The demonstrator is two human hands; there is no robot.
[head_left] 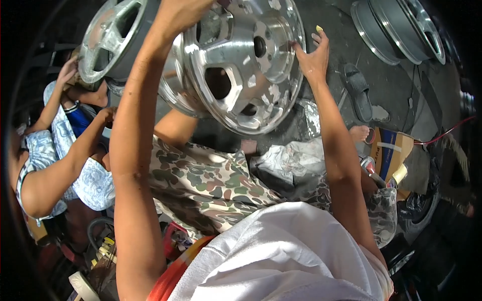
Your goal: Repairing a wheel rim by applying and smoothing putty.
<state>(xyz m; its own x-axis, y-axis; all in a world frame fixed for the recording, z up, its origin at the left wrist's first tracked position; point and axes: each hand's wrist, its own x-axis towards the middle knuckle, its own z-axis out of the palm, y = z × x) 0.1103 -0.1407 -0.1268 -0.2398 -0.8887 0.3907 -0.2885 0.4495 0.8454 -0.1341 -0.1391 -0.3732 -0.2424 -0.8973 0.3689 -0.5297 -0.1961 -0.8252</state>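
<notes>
A polished silver car wheel rim stands tilted in front of me, with whitish patches on its face. My left hand reaches to its upper left side at the top edge of the picture, its fingers mostly hidden. On the right, my right hand is open, fingers spread upward, with the thumb at the wheel's outer edge. One fingertip of that hand has something yellow on it. The wheel's barrel extends to the left behind the face, above my bare leg.
At left, another person's hand touches a second spoked wheel. More wheels lie at the far right. A grey slipper, a cardboard box, a red cord and a dirty grey cloth are around me.
</notes>
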